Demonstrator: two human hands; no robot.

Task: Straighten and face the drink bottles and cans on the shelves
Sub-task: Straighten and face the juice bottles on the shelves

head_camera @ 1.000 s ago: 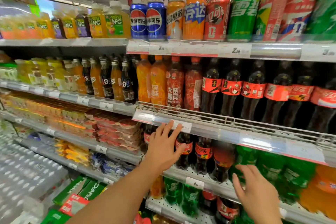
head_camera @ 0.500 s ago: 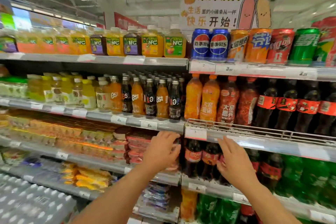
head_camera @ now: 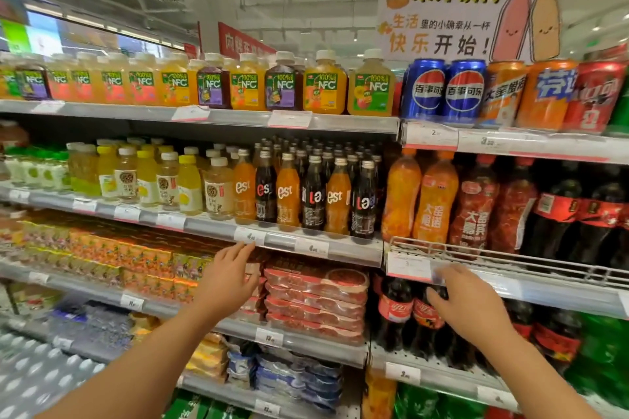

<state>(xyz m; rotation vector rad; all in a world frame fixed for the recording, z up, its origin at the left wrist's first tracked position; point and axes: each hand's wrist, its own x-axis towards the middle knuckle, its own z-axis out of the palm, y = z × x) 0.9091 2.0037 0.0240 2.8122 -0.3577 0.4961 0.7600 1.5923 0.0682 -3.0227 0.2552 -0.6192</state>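
Small "est" bottles (head_camera: pixel 303 194), orange and dark in turn, stand in rows on the middle shelf; two dark ones show their labels turned. My left hand (head_camera: pixel 228 277) reaches up just below that shelf's front rail (head_camera: pixel 316 247), fingers relaxed, holding nothing. My right hand (head_camera: pixel 466 303) hovers in front of small cola bottles (head_camera: pixel 396 309) under the wire-fronted shelf (head_camera: pixel 503 260), fingers loose and empty. Big orange and red soda bottles (head_camera: pixel 434 201) and cola bottles (head_camera: pixel 558 211) stand on that shelf. Pepsi cans (head_camera: pixel 446 93) and NFC juice bottles (head_camera: pixel 325 85) line the top shelf.
Yellow tea and lemon bottles (head_camera: pixel 149 180) fill the middle shelf's left part. Stacked red packaged trays (head_camera: pixel 316 303) and orange cartons (head_camera: pixel 112 255) lie below. A juice sign (head_camera: pixel 446 13) hangs above the cans. Green bottles (head_camera: pixel 602 360) sit low right.
The view has swung left and up. My left hand moved left from the cola bottles to under the est bottles; my right hand rose to the wire shelf's edge.
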